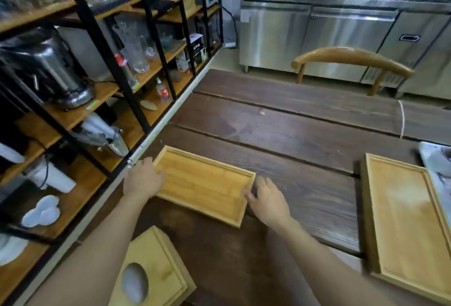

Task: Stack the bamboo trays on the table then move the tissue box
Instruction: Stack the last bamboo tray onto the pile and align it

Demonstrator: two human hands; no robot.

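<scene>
Nothing is stacked yet: both hands, left hand (142,179) and right hand (267,199), have their grip clamped on the small bamboo tray (202,183) at lower centre; the large bamboo tray (402,220) at right and the tissue box (156,271) wait.

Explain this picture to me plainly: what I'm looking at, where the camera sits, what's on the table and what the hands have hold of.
There is no machine here. A person wears a wide-angle camera on the head, so this one picture looks forward and down over their own bare arms.

The left hand and the right hand sit at the two short ends of a small bamboo tray, fingers on its rims. It looks like a grip, but I cannot tell whether the tray is lifted yet.

All this is on a dark wooden table. To the right lies a larger bamboo tray, apart from the small one. Nearest the camera, lower left, stands a bamboo tissue box with an oval opening on top.

Behind are shelves of glassware on the left, a wooden chair and steel cabinets.
</scene>
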